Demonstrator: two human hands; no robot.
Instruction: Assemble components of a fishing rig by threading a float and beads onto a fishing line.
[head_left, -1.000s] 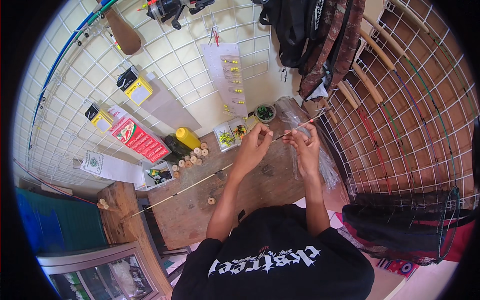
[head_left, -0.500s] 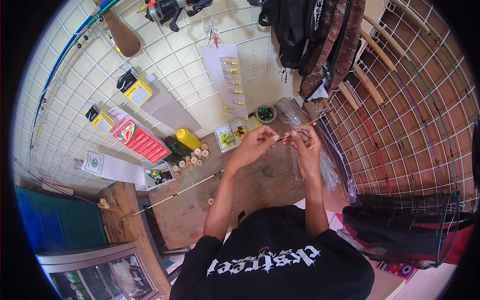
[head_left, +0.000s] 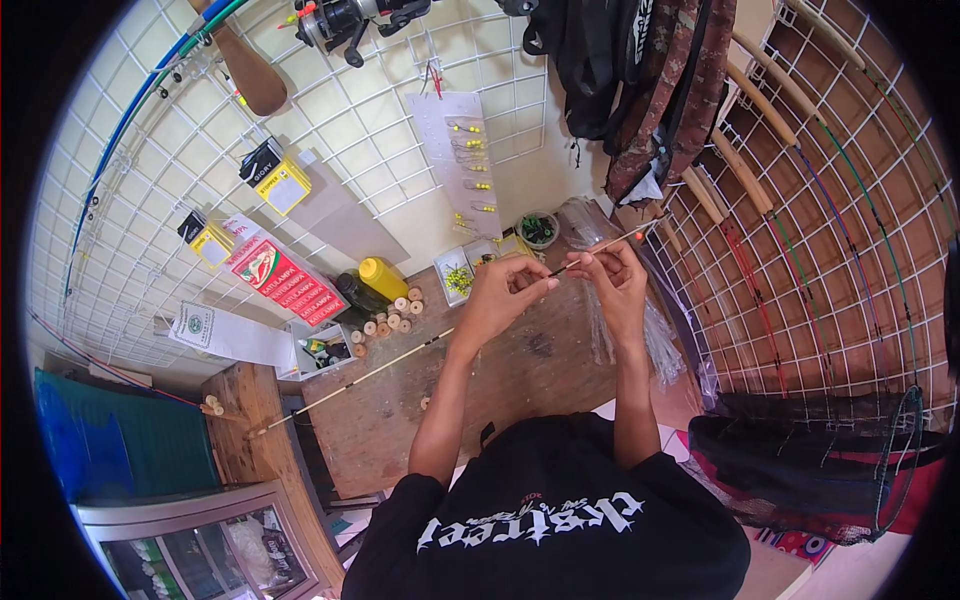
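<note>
A thin, pale fishing rod [head_left: 385, 368] with dark bands slants up from the lower left, passes behind my left forearm and hand, and comes out toward the upper right. My left hand [head_left: 500, 300] is closed, thumb and forefinger pinched at a dark stretch of the rod. Just to its right, my right hand [head_left: 615, 283] pinches the rod with the fingers bent around it. A small orange bead-like spot [head_left: 638, 236] shows by the right fingertips; whether it is fixed to the rod I cannot tell. Any thread between the fingers is too fine to see.
Under my hands is a worn wooden table [head_left: 500, 385]. Cork rings [head_left: 392, 322], a yellow bottle [head_left: 382, 278] and a white tray [head_left: 325, 348] stand at the left. Clear plastic sleeves [head_left: 655, 345] lie at the right. Wire grids hold rods [head_left: 750, 180] and packets [head_left: 275, 185].
My hands have drawn slightly apart, baring a dark stretch of rod between them. The right fingers and the orange spot have shifted a little up and right. The whole view has moved slightly.
</note>
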